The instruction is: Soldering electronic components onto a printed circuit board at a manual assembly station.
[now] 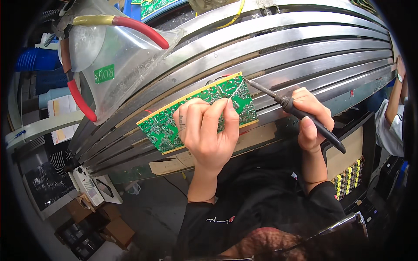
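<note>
A green circuit board [159, 124] with pale yellow edge strips lies tilted across the metal rails, its face crowded with solder points and small parts. My left hand [207, 130] is over its middle, closed in a pinch on a thin solder wire [237, 89]. That wire runs up to the board's upper right corner. In my right hand [314, 114] is a soldering iron [289, 105] with a black handle, its tip at that same corner, near the wire's end. Whether the tip touches the board I cannot tell. My left hand hides part of the board's lower middle.
Long metal rails [322, 47] span the bench. A clear plastic bag [126, 56] with red-sleeved bars hangs at the upper left. Beyond the rails is a blue tray [162, 10] of green boards. Another person's arm [394, 95] shows at far right, near a box of yellow parts [348, 178].
</note>
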Demonstrator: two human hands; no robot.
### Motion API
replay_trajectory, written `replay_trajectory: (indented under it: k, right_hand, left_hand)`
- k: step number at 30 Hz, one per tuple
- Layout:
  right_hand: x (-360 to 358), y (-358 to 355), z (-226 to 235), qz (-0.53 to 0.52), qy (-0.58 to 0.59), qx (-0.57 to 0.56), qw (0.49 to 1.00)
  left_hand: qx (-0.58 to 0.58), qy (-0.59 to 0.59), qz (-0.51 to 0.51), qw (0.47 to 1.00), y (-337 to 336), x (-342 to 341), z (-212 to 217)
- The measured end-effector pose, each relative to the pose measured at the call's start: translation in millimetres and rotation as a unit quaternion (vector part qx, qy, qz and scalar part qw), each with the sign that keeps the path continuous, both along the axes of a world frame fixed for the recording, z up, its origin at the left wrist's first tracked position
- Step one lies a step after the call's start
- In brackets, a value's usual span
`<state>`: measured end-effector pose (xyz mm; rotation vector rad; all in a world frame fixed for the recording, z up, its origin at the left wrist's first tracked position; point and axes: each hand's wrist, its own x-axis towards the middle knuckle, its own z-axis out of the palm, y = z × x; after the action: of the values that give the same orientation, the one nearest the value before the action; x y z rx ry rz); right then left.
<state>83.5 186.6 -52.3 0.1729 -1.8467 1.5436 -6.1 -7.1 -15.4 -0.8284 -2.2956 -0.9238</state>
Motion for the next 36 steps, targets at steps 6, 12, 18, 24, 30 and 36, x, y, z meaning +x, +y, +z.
replay_trajectory:
  k: [6, 12, 18, 24, 30, 36]
  right_hand:
    - [-1, 4, 3, 0.016, 0.002, -0.012, 1.000]
    - [-3, 6, 1, 0.028, 0.032, 0.012, 0.999]
    - [-3, 6, 0, 0.035, 0.031, 0.004, 0.999]
    - [-2, 4, -1, 0.032, 0.037, 0.010, 0.999]
    - [-2, 3, -2, 0.022, 0.043, 0.024, 0.999]
    - [-1, 4, -4, 0.013, 0.051, 0.023, 0.998]
  left_hand:
    - [-0.031, 0.000, 0.002, 1.000, 5, -3, 6]
    - [-0.039, 0.002, 0.004, 0.999, 8, -5, 8]
    - [-0.041, 0.013, 0.004, 0.999, 9, -6, 10]
    - [-0.038, 0.018, 0.003, 0.999, 14, -9, 11]
    - [-0.011, -0.024, 0.017, 1.000, 7, -1, 14]
    - [0.052, -0.070, 0.062, 0.994, -9, 10, 17]
